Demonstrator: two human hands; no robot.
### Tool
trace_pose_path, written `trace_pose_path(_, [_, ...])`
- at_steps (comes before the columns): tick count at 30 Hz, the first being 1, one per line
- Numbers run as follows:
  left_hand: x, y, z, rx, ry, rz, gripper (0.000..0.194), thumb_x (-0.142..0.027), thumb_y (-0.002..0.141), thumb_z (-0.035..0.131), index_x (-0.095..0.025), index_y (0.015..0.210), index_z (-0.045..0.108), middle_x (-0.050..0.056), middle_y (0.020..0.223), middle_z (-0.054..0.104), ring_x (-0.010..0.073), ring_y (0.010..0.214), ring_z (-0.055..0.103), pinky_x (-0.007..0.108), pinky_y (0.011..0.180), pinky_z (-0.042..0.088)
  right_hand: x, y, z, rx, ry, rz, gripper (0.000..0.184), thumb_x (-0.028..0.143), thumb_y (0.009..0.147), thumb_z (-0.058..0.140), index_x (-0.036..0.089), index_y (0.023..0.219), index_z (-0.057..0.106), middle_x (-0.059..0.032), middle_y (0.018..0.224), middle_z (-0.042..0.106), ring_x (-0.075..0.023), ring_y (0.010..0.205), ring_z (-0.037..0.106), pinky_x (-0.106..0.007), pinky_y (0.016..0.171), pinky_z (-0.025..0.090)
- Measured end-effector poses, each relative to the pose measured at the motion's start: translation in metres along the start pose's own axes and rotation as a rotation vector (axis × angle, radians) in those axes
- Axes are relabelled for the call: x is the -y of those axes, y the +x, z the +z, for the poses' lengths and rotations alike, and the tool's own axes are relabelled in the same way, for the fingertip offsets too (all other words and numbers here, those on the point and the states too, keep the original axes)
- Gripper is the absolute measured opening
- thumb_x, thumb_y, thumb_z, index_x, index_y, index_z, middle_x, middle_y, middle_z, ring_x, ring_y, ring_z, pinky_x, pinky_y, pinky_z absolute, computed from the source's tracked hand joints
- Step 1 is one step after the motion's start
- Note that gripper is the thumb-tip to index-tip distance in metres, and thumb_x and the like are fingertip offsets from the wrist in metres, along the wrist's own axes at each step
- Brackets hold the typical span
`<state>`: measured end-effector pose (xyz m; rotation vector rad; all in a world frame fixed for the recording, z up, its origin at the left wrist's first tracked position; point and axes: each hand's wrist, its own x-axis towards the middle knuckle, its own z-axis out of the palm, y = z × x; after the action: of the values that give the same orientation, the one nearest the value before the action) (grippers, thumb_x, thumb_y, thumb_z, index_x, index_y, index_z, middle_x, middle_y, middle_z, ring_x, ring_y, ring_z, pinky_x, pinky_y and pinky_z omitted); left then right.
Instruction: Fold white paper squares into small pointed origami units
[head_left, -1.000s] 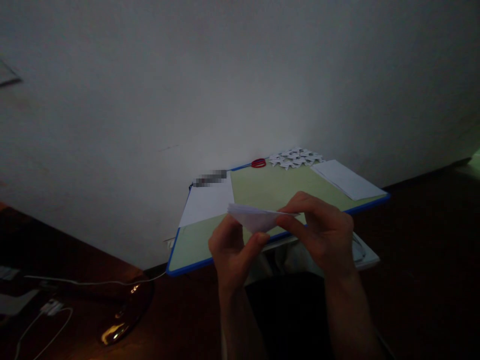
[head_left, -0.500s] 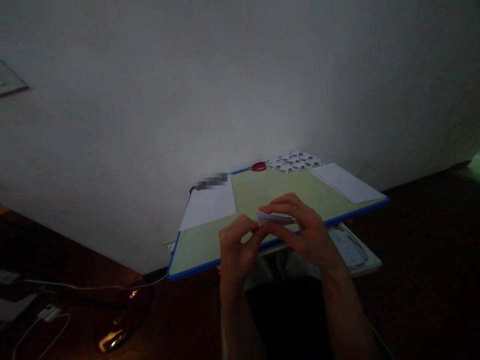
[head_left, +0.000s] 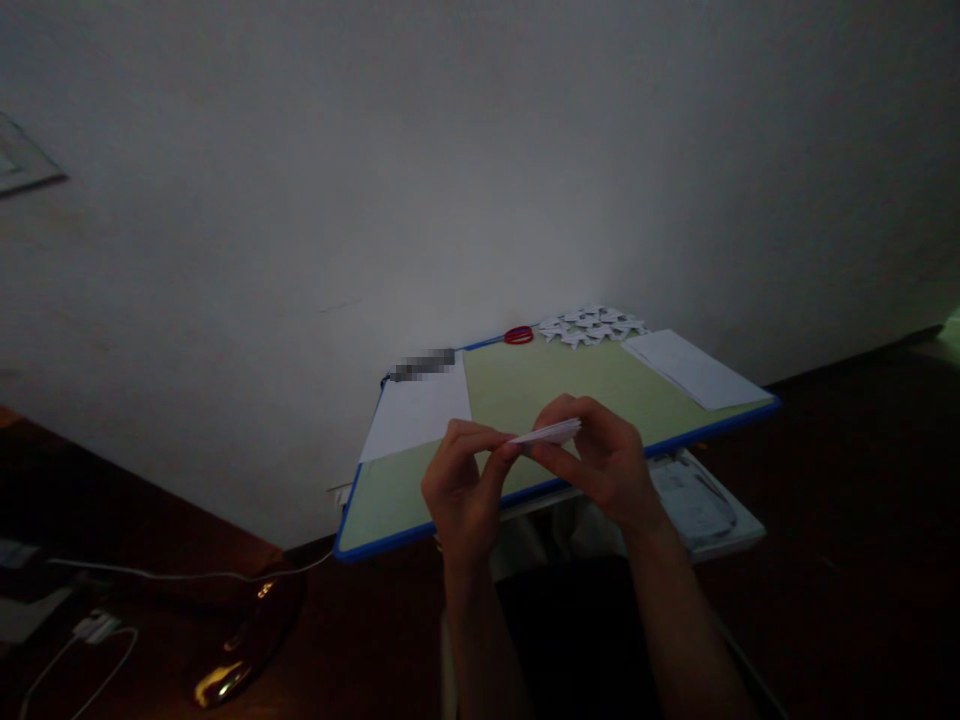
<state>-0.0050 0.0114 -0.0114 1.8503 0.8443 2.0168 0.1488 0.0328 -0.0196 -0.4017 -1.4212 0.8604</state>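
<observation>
A small folded piece of white paper (head_left: 553,432) is held between my two hands, above the near edge of the table. My left hand (head_left: 465,485) pinches its left tip between thumb and forefinger. My right hand (head_left: 600,455) has its thumb against the underside and its fingers curled behind the paper, closed around the right part. The paper's layered edges face up and to the right. At the table's back lies a pile of small pointed folded-paper pieces (head_left: 592,325), beside red-handled scissors (head_left: 518,336).
The pale green tabletop (head_left: 510,385) has a blue rim. A white sheet (head_left: 416,410) lies on its left side, and more white sheets (head_left: 694,368) lie on the right. Below the right edge an open drawer (head_left: 697,505) sticks out. A white cable (head_left: 187,575) runs at the lower left.
The folded paper has turned so that its right end points higher. My left hand has shifted slightly left, and my right fingers have moved from over the paper to behind it.
</observation>
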Motion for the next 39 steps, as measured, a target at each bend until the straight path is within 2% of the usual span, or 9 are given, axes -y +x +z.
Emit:
trace_pose_path(4, [-0.007, 0.0, -0.001, 0.034, 0.063, 0.044, 0.009, -0.014, 0.082, 0.078, -0.022, 0.085, 0.076, 0.0, 0.074, 0.063, 0.0149, 0.071, 0.056, 0.029, 0.065, 0.044, 0.003, 0.0, 0.002, 0.058, -0.002, -0.028, 0.011, 0.023, 0.084, 0.079, 0.023, 0.091, 0.07, 0.0001, 0.085, 0.066, -0.017, 0.079, 0.062, -0.032, 0.071, 0.048])
trace_pose_path(9, [-0.013, 0.0, 0.002, 0.05, 0.039, 0.063, 0.011, -0.012, 0.083, 0.077, -0.023, 0.083, 0.076, -0.001, 0.072, 0.063, 0.0148, 0.07, 0.055, 0.029, 0.065, 0.043, 0.006, -0.001, 0.007, -0.021, 0.023, -0.04, 0.008, 0.028, 0.084, 0.08, 0.022, 0.084, 0.075, 0.0013, 0.078, 0.061, -0.0147, 0.071, 0.058, -0.029, 0.065, 0.046])
trace_pose_path(11, [-0.013, 0.0, 0.003, 0.055, 0.032, 0.059, 0.01, -0.013, 0.082, 0.078, -0.022, 0.083, 0.075, 0.0, 0.072, 0.064, 0.0151, 0.07, 0.056, 0.029, 0.065, 0.043, 0.006, 0.0, 0.01, -0.042, 0.041, -0.022, 0.01, 0.032, 0.083, 0.081, 0.024, 0.087, 0.079, 0.0013, 0.079, 0.059, -0.0136, 0.069, 0.056, -0.028, 0.061, 0.045])
trace_pose_path(14, [-0.012, -0.001, 0.004, 0.057, 0.019, 0.031, 0.006, -0.019, 0.082, 0.079, -0.022, 0.082, 0.074, 0.001, 0.074, 0.066, 0.0161, 0.07, 0.058, 0.03, 0.065, 0.045, 0.006, 0.0, 0.012, 0.007, 0.038, 0.027, 0.015, 0.036, 0.083, 0.081, 0.027, 0.095, 0.082, 0.0009, 0.083, 0.055, -0.0126, 0.069, 0.054, -0.026, 0.057, 0.042])
trace_pose_path(19, [-0.013, -0.002, 0.002, 0.068, 0.05, 0.015, 0.006, -0.018, 0.083, 0.077, -0.021, 0.082, 0.073, 0.002, 0.078, 0.069, 0.017, 0.073, 0.06, 0.031, 0.068, 0.047, 0.012, -0.001, 0.016, 0.004, 0.031, 0.052, 0.014, 0.038, 0.089, 0.074, 0.028, 0.094, 0.083, 0.0, 0.085, 0.053, -0.0131, 0.074, 0.055, -0.026, 0.061, 0.046])
trace_pose_path(26, [-0.018, 0.0, 0.004, 0.067, -0.026, -0.016, 0.008, -0.017, 0.085, 0.075, -0.02, 0.08, 0.07, 0.002, 0.077, 0.066, 0.0161, 0.073, 0.059, 0.03, 0.066, 0.045, 0.026, -0.004, 0.02, -0.052, -0.063, 0.031, 0.032, 0.044, 0.102, 0.054, 0.028, 0.101, 0.082, -0.0021, 0.09, 0.056, -0.0146, 0.078, 0.057, -0.029, 0.07, 0.051])
trace_pose_path(30, [-0.016, 0.001, 0.003, 0.08, -0.032, 0.005, 0.012, -0.016, 0.084, 0.075, -0.02, 0.076, 0.068, 0.0, 0.072, 0.061, 0.0152, 0.07, 0.056, 0.03, 0.065, 0.043, 0.029, -0.004, 0.019, -0.159, -0.092, 0.002, 0.017, 0.036, 0.094, 0.068, 0.031, 0.103, 0.082, -0.0007, 0.086, 0.055, -0.0149, 0.078, 0.058, -0.031, 0.072, 0.053])
trace_pose_path(33, [-0.015, 0.001, 0.003, 0.078, -0.03, 0.0, 0.012, -0.016, 0.083, 0.076, -0.02, 0.076, 0.068, 0.0, 0.071, 0.06, 0.0152, 0.071, 0.055, 0.03, 0.066, 0.042, 0.027, -0.005, 0.02, -0.242, -0.055, -0.02, 0.014, 0.029, 0.088, 0.076, 0.033, 0.1, 0.082, 0.0007, 0.082, 0.055, -0.0151, 0.078, 0.059, -0.032, 0.072, 0.055])
trace_pose_path(39, [-0.013, 0.0, 0.004, 0.055, -0.013, -0.012, 0.014, -0.019, 0.083, 0.077, -0.02, 0.073, 0.067, -0.001, 0.069, 0.059, 0.0147, 0.068, 0.054, 0.029, 0.064, 0.042, 0.021, -0.004, 0.017, -0.381, -0.014, -0.053, 0.008, 0.024, 0.08, 0.082, 0.031, 0.082, 0.081, 0.0012, 0.078, 0.066, -0.0166, 0.074, 0.064, -0.034, 0.066, 0.055])
